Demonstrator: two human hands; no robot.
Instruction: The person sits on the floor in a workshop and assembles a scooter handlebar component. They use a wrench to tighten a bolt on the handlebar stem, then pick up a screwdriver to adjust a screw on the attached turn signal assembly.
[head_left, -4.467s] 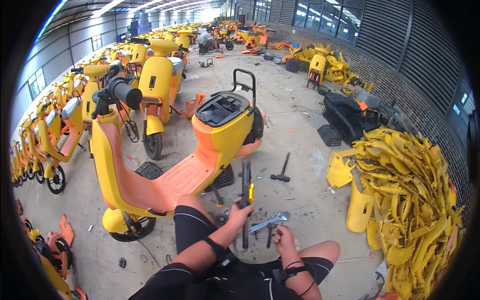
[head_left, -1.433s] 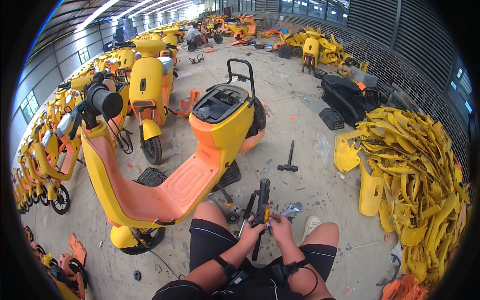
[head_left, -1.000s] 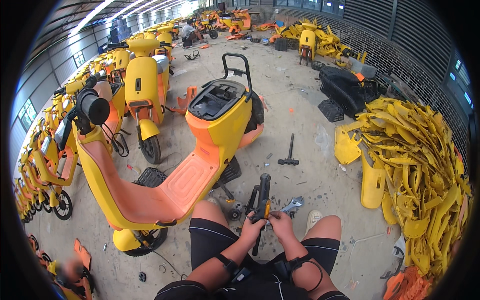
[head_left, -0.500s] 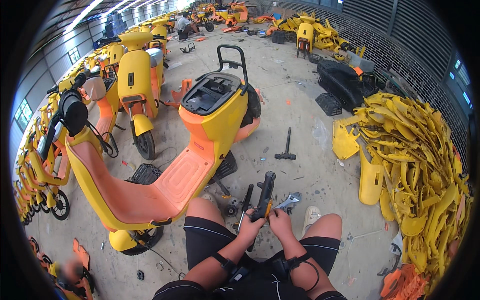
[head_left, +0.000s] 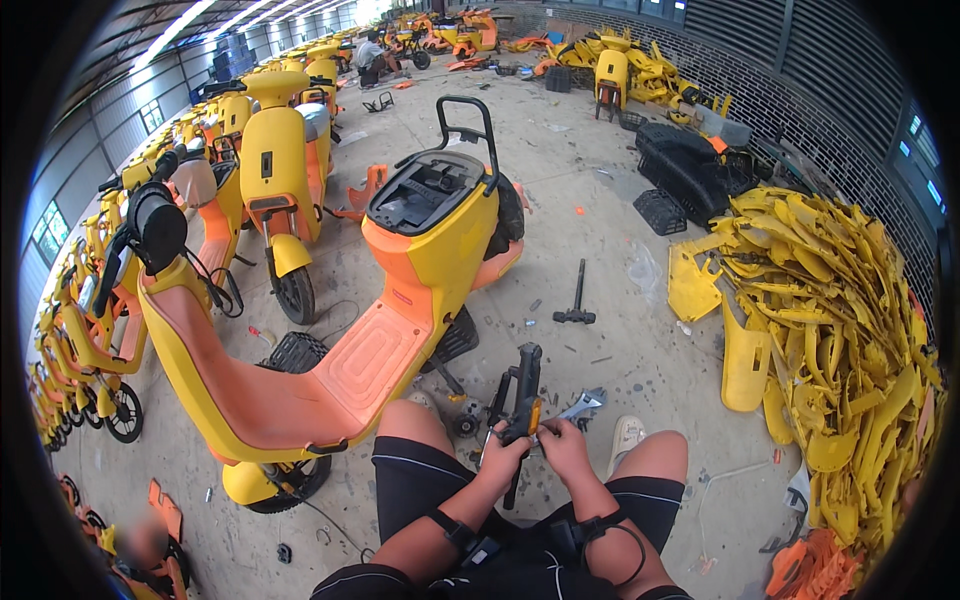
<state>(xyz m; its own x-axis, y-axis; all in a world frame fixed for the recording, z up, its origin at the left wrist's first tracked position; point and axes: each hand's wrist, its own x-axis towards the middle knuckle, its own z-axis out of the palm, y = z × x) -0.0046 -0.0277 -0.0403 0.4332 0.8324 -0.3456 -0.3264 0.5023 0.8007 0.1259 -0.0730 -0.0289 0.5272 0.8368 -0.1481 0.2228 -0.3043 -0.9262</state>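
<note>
My left hand (head_left: pixel 503 456) is closed round a long black tool-like part (head_left: pixel 527 385) with a yellow-orange piece (head_left: pixel 535 414) on its side; I cannot make out its exact kind. Fingertips of my right hand (head_left: pixel 565 447) are pinched together beside that yellow-orange piece; whatever lies between them is too small to name. Just beyond the right hand an adjustable wrench (head_left: pixel 584 403) rests on the floor. Farther off lies a black-handled hammer (head_left: pixel 575 302). A yellow and orange scooter (head_left: pixel 370 365) without its seat stands to the left.
Yellow plastic panels (head_left: pixel 840 330) form a large heap at the right, with orange pieces (head_left: pixel 815 565) below it. Black baskets (head_left: pixel 660 211) and dark plastic parts sit behind. Parked scooters (head_left: pixel 270 160) line the left. A person (head_left: pixel 370 58) crouches far back.
The view has shifted slightly. In my left hand the black part has tilted a little more upright, showing more of the yellow-orange piece. Both hands stay close together at it.
</note>
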